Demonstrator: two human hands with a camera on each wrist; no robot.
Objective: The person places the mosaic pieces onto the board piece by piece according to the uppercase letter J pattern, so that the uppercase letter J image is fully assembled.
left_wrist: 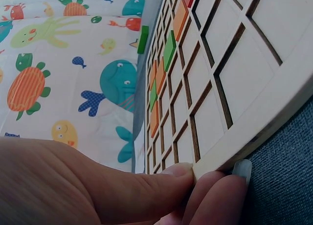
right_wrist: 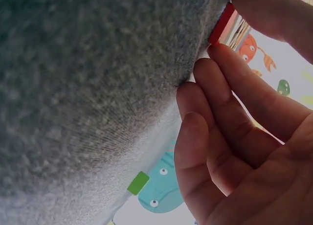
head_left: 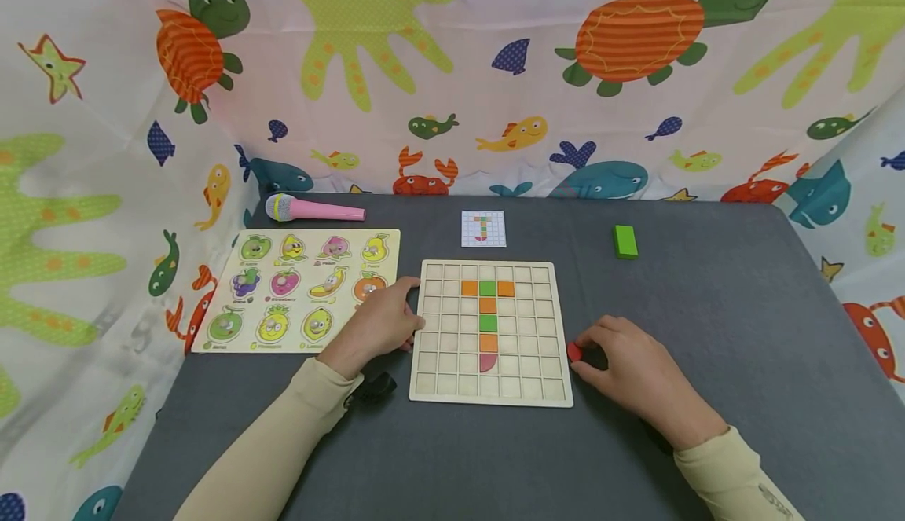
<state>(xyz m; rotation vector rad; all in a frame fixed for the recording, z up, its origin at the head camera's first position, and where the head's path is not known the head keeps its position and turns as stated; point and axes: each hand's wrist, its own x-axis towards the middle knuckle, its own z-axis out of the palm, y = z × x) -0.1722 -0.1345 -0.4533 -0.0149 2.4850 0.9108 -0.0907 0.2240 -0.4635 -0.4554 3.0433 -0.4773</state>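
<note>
A wooden grid board [head_left: 523, 387] lies on the table, bearing several orange and green square tiles in a T-shaped row and column. A red rounded tile [head_left: 488, 361] sits at the column's near end. My left hand [head_left: 378, 321] grips the board's left edge; in the left wrist view its thumb [left_wrist: 171, 178] presses on the rim with the fingers curled against the side. Just off the board's right edge, my right hand [head_left: 639, 372] pinches a small red piece [head_left: 574, 352] between thumb and index finger. That red piece [right_wrist: 221, 23] shows edge-on close to the table in the right wrist view.
Beyond the board lies a small pattern card [head_left: 470, 230] showing a similar figure. A green block [head_left: 625, 242] stands at the back right. To the left are a fruit picture board [head_left: 290, 340], partly under my left wrist, and a pink toy microphone [head_left: 325, 210].
</note>
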